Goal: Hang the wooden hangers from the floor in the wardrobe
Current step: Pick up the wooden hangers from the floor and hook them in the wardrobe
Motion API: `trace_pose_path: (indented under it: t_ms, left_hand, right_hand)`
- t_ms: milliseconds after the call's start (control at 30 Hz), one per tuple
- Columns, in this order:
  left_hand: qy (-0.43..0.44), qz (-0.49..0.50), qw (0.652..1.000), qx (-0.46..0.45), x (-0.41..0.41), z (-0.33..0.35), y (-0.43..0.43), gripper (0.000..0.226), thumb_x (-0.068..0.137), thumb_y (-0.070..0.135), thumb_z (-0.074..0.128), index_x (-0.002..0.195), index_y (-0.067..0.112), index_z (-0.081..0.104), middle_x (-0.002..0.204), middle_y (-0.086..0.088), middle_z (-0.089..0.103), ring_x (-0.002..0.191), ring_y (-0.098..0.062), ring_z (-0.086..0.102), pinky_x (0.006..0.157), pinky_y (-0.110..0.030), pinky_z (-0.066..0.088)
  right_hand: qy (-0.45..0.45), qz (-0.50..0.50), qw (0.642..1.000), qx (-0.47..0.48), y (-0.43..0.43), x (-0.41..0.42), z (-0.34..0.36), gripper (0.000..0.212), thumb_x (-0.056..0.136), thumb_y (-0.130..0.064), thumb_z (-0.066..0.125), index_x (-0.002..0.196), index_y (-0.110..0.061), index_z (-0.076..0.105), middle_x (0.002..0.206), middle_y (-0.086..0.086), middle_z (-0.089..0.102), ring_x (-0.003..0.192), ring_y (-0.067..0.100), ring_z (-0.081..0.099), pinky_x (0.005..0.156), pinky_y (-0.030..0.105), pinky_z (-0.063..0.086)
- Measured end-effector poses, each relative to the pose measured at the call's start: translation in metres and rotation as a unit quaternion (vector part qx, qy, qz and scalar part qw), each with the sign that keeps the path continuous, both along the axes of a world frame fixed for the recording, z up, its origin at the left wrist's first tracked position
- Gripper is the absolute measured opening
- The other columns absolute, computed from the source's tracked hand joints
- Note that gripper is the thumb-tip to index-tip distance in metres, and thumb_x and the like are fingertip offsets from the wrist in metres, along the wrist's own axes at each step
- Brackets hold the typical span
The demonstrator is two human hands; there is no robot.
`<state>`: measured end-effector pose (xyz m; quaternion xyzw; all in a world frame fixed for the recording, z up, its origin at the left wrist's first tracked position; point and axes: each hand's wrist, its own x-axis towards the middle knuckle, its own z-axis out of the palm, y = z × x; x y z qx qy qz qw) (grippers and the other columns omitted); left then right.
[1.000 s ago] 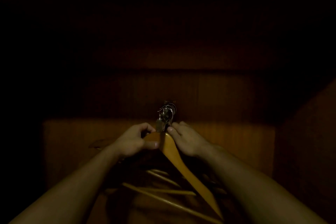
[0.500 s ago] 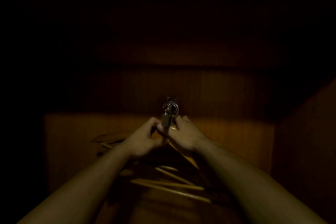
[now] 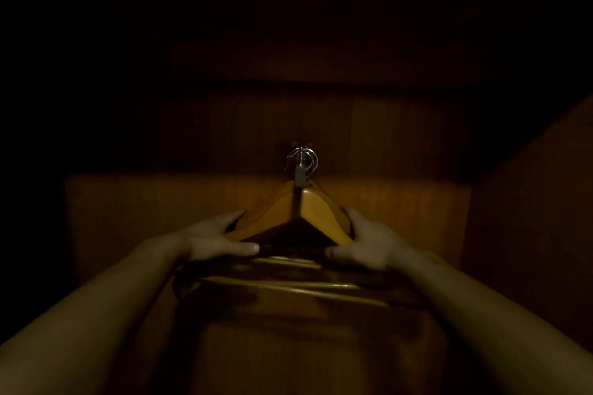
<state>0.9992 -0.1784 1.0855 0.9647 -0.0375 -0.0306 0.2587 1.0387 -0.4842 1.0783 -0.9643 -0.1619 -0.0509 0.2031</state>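
Note:
Inside the dark wardrobe, several wooden hangers (image 3: pixel 316 213) hang in a tight bunch, their metal hooks (image 3: pixel 303 159) gathered on a fitting at the back panel. Their lower bars (image 3: pixel 288 285) show as pale lines below. My left hand (image 3: pixel 213 239) lies with fingers spread against the left shoulders of the bunch. On the other side, my right hand (image 3: pixel 365 244) rests flat on the right shoulders. Neither hand closes around a hanger.
The wardrobe's back panel (image 3: pixel 160 202) glows orange in a band of light. A wooden side wall (image 3: pixel 529 218) stands at the right. The upper part of the wardrobe is in deep shadow.
Both hands have left the hooks and slid down and apart onto the hangers' shoulders. The view has moved deeper into the wardrobe, and the front hanger now hangs straight.

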Motion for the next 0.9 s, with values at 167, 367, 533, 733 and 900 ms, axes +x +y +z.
trace_pose_path:
  t_ms: [167, 367, 533, 733, 900]
  left_hand:
    - [-0.009, 0.009, 0.998, -0.059, 0.002, -0.009, -0.006, 0.095, 0.079, 0.065, 0.063, 0.155, 0.034, 0.016, 0.162, -0.001, 0.022, 0.145, -0.025, 0.029, 0.113, -0.035, 0.028]
    - [0.041, 0.030, 0.982, -0.183, -0.002, 0.004, -0.008, 0.087, 0.080, 0.081, 0.033, 0.152, 0.034, 0.027, 0.158, -0.005, 0.030, 0.141, -0.033, 0.035, 0.105, -0.046, 0.034]
    - [-0.011, 0.048, 0.978, -0.204, 0.024, 0.012, -0.024, 0.083, 0.084, 0.076, 0.018, 0.154, 0.031, 0.023, 0.162, -0.007, 0.022, 0.147, -0.033, 0.022, 0.119, -0.053, 0.017]
    - [0.054, 0.051, 0.970, -0.232, 0.044, -0.002, -0.033, 0.078, 0.092, 0.071, 0.025, 0.146, 0.019, 0.044, 0.148, -0.012, 0.046, 0.134, -0.034, 0.045, 0.115, -0.051, 0.031]
    - [0.050, 0.054, 0.977, -0.202, 0.042, 0.001, -0.034, 0.082, 0.091, 0.073, 0.022, 0.154, 0.021, 0.029, 0.157, -0.010, 0.032, 0.143, -0.032, 0.032, 0.117, -0.048, 0.025]
  right_hand:
    - [-0.011, -0.006, 1.000, -0.006, 0.001, -0.013, 0.004, 0.094, 0.082, -0.069, 0.062, 0.155, -0.029, 0.020, 0.144, 0.003, 0.050, 0.121, 0.024, 0.054, 0.095, 0.035, 0.045]
    - [0.041, 0.007, 0.996, 0.074, 0.000, -0.019, 0.014, 0.117, 0.065, -0.090, 0.048, 0.159, -0.030, 0.014, 0.162, 0.003, 0.029, 0.141, 0.026, 0.038, 0.111, 0.042, 0.036]
    - [-0.015, -0.094, 0.976, 0.197, 0.002, -0.001, 0.022, 0.098, 0.082, -0.085, 0.012, 0.159, -0.026, 0.019, 0.166, 0.005, 0.020, 0.150, 0.029, 0.024, 0.120, 0.053, 0.021]
    - [0.140, -0.110, 0.969, 0.172, 0.014, 0.024, 0.021, 0.079, 0.097, -0.069, 0.010, 0.151, -0.018, 0.039, 0.149, 0.013, 0.048, 0.130, 0.031, 0.049, 0.113, 0.046, 0.031]
    - [0.134, -0.131, 0.970, 0.152, 0.010, 0.031, 0.019, 0.089, 0.089, -0.080, 0.012, 0.157, -0.024, 0.028, 0.156, 0.011, 0.040, 0.140, 0.035, 0.040, 0.115, 0.054, 0.029]
